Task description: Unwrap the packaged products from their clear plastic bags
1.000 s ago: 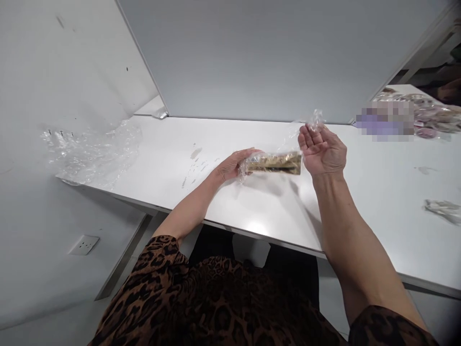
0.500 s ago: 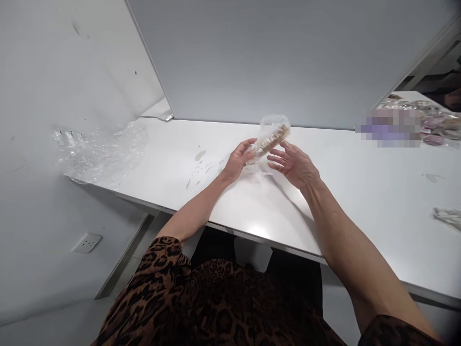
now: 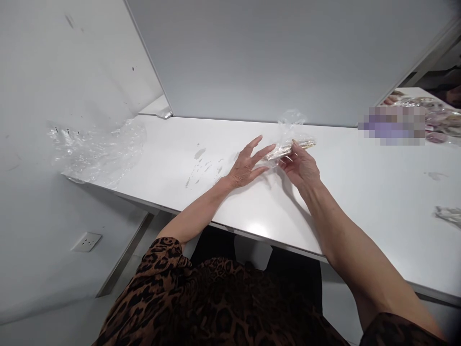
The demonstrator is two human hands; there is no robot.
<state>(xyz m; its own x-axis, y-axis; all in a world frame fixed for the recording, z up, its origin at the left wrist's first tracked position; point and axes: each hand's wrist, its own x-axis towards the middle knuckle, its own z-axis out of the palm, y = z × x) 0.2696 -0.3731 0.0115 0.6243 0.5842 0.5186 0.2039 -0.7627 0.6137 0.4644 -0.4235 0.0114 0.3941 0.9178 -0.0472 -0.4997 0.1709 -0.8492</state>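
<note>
A long, narrow gold-and-white item in a clear plastic bag is held just above the white table; what the item is I cannot make out. My right hand pinches it near the middle, thumb on top and fingers below. At its left end my left hand has its fingers spread, close to or touching the plastic. The loose part of the bag sticks up behind the item.
Crumpled clear plastic bags lie at the table's left end by the wall. Several bagged items are piled at the far right. Another clear packet lies at the right edge. A grey panel stands along the back.
The packet has turned flatter and shifted right. My right hand, open before, now grips it. My left hand has let go and spread its fingers.
</note>
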